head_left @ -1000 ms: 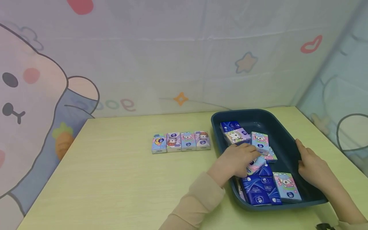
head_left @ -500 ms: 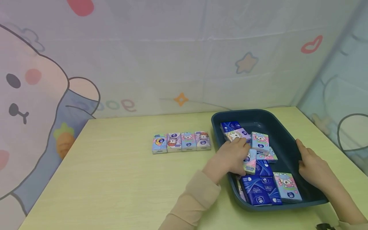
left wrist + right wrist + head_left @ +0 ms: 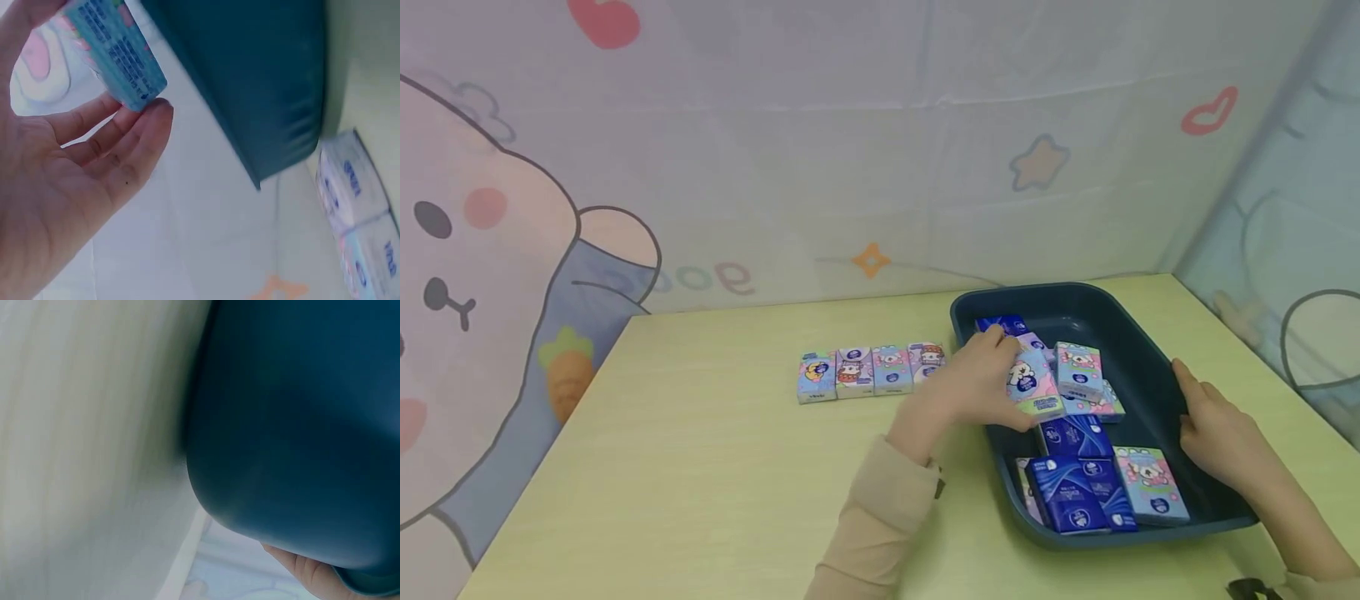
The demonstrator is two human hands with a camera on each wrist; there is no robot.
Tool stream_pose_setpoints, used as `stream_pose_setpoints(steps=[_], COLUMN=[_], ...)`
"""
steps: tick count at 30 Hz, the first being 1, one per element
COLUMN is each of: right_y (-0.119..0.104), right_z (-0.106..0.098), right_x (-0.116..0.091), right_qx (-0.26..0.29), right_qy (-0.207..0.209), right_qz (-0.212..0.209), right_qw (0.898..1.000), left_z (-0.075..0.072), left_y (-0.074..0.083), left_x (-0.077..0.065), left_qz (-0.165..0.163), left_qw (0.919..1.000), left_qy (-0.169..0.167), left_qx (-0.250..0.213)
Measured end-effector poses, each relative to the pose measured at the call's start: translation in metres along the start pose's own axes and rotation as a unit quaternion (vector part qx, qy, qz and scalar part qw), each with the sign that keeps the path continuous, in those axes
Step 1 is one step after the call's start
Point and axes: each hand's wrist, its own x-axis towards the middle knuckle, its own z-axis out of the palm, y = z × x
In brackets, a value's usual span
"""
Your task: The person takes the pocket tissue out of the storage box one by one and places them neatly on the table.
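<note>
Above left side of dark teal tray (image 3: pixel 1138 392), pinched between thumb and fingers of left hand (image 3: pixel 970 387): one cartoon packet (image 3: pixel 1032 379). Only from left wrist, fine dark print on its side, plus end lettering on row of packets (image 3: pixel 865 372) lined up on bench (image 3: pixel 722 467). Right hand (image 3: pixel 1221 442) gripping tray's right rim, thumb inside; outside fingers visible from right wrist, contents not. Inside tray, head view: blue packets (image 3: pixel 1071 492) at near left, another far left; koala packets (image 3: pixel 1150 485) near right and mid-tray.
</note>
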Motion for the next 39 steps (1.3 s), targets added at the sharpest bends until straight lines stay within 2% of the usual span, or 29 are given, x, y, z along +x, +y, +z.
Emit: stream_pose_setpoints(steps=[7, 13, 19, 23, 31, 39], right_y=[0.0, 0.0, 0.0, 0.001, 0.001, 0.001], right_z=[0.0, 0.001, 0.002, 0.003, 0.003, 0.0], right_x=[0.0, 0.0, 0.0, -0.001, 0.0, 0.001], right_qx=[0.0, 0.003, 0.007, 0.01, 0.011, 0.008], right_qy=[0.005, 0.005, -0.003, -0.005, -0.004, -0.004], right_qz=[-0.002, -0.007, -0.004, -0.003, -0.004, 0.001], right_qw=[1.0, 1.0, 1.0, 1.0, 1.0, 1.0], left_z=[-0.018, -0.02, -0.021, -0.017, -0.002, 0.012], left_y=[-0.02, -0.042, -0.06, -0.068, -0.078, -0.083], left_x=[-0.015, -0.023, -0.031, -0.032, -0.033, -0.032], left_qz=[-0.029, -0.055, -0.065, -0.074, -0.094, -0.107], left_qw=[0.9969, 0.9909, 0.9853, 0.9859, 0.991, 0.99], left_qy=[0.019, 0.041, 0.054, 0.047, 0.019, -0.022], left_qx=[-0.07, -0.116, -0.148, -0.142, -0.093, -0.088])
